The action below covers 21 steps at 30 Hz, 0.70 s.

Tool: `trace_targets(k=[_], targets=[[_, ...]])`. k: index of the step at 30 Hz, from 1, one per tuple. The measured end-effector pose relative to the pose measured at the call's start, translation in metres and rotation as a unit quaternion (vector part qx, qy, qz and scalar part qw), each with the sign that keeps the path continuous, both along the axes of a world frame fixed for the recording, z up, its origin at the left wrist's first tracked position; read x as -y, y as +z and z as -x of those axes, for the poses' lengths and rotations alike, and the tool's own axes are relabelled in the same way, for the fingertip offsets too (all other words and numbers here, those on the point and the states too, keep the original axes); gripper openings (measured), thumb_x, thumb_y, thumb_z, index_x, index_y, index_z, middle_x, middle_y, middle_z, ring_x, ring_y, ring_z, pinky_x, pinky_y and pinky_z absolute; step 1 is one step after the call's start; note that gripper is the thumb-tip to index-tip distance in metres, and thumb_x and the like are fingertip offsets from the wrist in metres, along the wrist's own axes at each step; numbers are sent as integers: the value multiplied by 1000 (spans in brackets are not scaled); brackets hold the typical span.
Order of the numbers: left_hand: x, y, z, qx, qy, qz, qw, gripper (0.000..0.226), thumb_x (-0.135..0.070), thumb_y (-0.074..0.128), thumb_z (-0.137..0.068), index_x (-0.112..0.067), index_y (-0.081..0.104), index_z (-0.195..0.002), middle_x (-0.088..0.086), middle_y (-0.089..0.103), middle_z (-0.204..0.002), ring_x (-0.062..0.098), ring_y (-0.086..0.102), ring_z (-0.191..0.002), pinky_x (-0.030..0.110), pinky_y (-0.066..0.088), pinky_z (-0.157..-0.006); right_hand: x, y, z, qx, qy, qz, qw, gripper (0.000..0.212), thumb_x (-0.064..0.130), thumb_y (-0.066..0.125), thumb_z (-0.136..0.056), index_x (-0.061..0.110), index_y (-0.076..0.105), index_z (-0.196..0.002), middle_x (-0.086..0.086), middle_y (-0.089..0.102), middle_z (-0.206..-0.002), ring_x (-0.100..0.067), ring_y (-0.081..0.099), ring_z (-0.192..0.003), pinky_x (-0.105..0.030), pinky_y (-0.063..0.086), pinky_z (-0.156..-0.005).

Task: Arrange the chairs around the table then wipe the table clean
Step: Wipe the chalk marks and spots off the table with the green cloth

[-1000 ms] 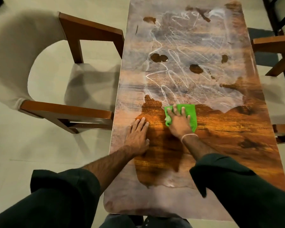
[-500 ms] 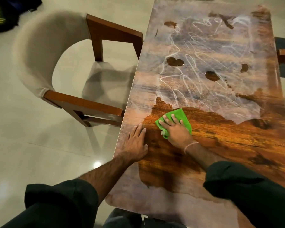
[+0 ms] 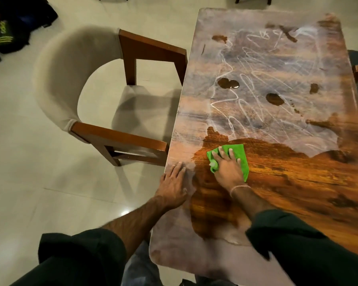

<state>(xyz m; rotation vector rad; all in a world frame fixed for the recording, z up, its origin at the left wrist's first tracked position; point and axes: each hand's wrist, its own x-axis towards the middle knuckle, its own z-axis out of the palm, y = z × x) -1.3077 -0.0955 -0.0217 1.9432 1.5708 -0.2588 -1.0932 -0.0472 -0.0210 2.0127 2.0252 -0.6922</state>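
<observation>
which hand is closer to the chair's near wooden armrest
Left. The left hand lies flat at the edge of the table, close to the armrest; the right hand presses the green cloth farther in from that edge.

The wooden table (image 3: 298,182) bears a green cloth (image 3: 239,152), brown puddles (image 3: 228,83) and chalky smears (image 3: 258,79).

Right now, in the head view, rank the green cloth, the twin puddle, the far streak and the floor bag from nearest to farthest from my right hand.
1. green cloth, under the right hand.
2. twin puddle, middle of the table.
3. far streak, table's far end.
4. floor bag, far left, off the table.
</observation>
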Motion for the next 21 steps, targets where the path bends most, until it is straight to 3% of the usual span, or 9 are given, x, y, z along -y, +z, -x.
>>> trace_targets(k=[2,6,9,12,15,17,19,21], targets=[[-5,-1,12,3,-19,-8,1000,79,-35,50,-97,-16,9,-161,0,-4,-169,22,-5,-155,46,7,-123,3,-1,36,-7,-42,-1,999,64,31,46,-97,27,20,-156,0,3,-166,-36,-2,-150,-62,11,-117],[-16,-5,39,12,-94,-19,995,78,-34,50,-96,-16,11,-161,-1,-2,-169,20,-2,-155,45,9,-124,34,2,54,-8,86,10,996,62,33,46,-97,34,23,-155,7,5,-165,-26,-2,-152,-53,8,-121],[-22,-6,58,41,-154,-2,987,77,-30,49,-98,-13,9,-161,2,-5,-170,21,-4,-156,47,6,-125,34,5,36,-6,-53,7,999,65,20,55,-92,32,32,-151,6,17,-163,-25,8,-152,-48,14,-121],[-33,-6,73,79,-202,17,976,73,-27,47,-99,-12,12,-161,4,-4,-170,23,-3,-156,50,7,-125,9,2,67,23,-227,15,973,69,18,55,-91,25,27,-154,-2,13,-165,-37,9,-150,-58,18,-118],[-51,-5,88,86,-256,23,963,71,-31,49,-97,-11,20,-159,7,4,-169,23,2,-156,48,5,-125,-6,-3,114,6,-176,40,984,69,20,53,-93,30,23,-155,1,3,-166,-36,0,-151,-61,12,-115],[-65,-3,97,85,-297,13,951,69,-31,50,-97,-10,24,-158,9,11,-168,24,9,-155,48,3,-124,1,1,117,-25,-119,42,992,69,13,56,-90,32,33,-152,3,11,-164,-29,3,-152,-54,13,-119],[-80,0,100,83,-323,14,943,70,-31,50,-97,-11,23,-158,9,15,-168,24,10,-155,49,1,-125,2,9,102,-33,-154,28,987,68,5,55,-85,30,43,-147,3,23,-161,-25,13,-151,-44,19,-121],[-97,4,100,70,-341,17,937,73,-32,52,-97,-11,20,-159,8,14,-168,24,9,-155,50,0,-125,-13,9,100,-12,-235,22,972,66,7,52,-87,24,40,-149,-3,23,-162,-32,19,-149,-47,21,-120]])
